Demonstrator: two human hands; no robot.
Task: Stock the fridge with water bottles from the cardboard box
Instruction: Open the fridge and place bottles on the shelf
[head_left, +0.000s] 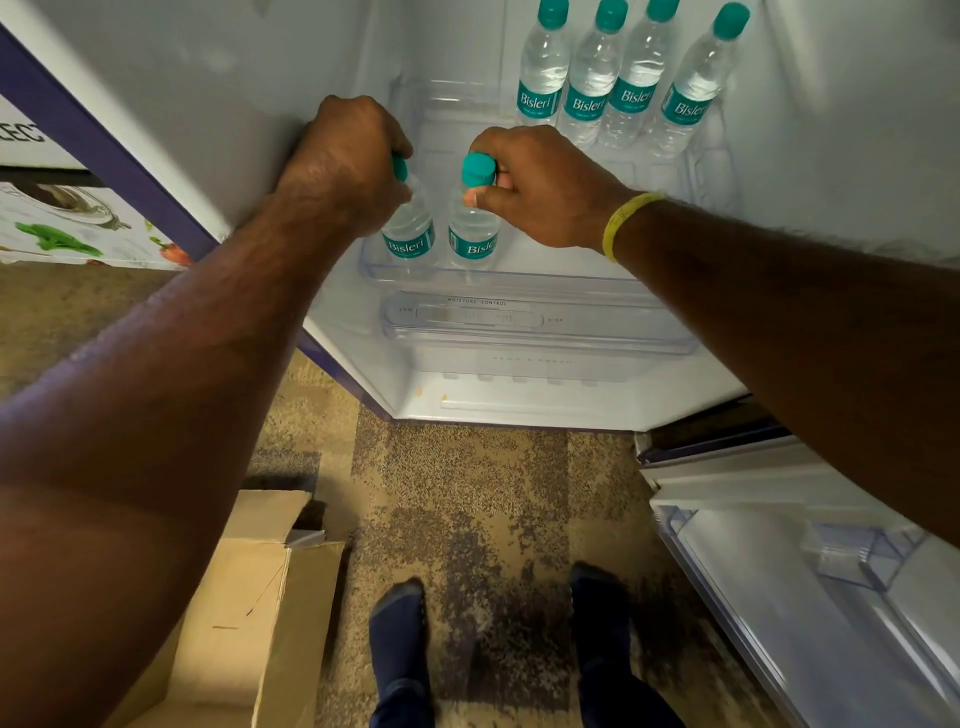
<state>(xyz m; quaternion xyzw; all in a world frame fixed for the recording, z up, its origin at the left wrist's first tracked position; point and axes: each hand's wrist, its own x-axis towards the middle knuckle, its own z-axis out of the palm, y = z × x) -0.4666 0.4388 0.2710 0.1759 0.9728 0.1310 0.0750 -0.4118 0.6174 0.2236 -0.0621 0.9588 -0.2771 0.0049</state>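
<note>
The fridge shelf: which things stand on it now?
On the fridge shelf stand four bottles at the back right. The left hand and right hand each hold one bottle at the front. The left corner is hidden.

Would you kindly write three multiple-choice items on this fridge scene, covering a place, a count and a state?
1. Where is the cardboard box?
A. on the floor, lower left
B. inside the fridge
C. on the fridge door

2. How many bottles stand in the back row?
A. two
B. four
C. six

3. What is the right hand doing?
A. hanging empty
B. gripping a bottle below its cap
C. closing the door

Answers: 1 A, it sits on the carpet; 2 B, four teal caps show; 3 B, fingers wrap the neck.
</note>
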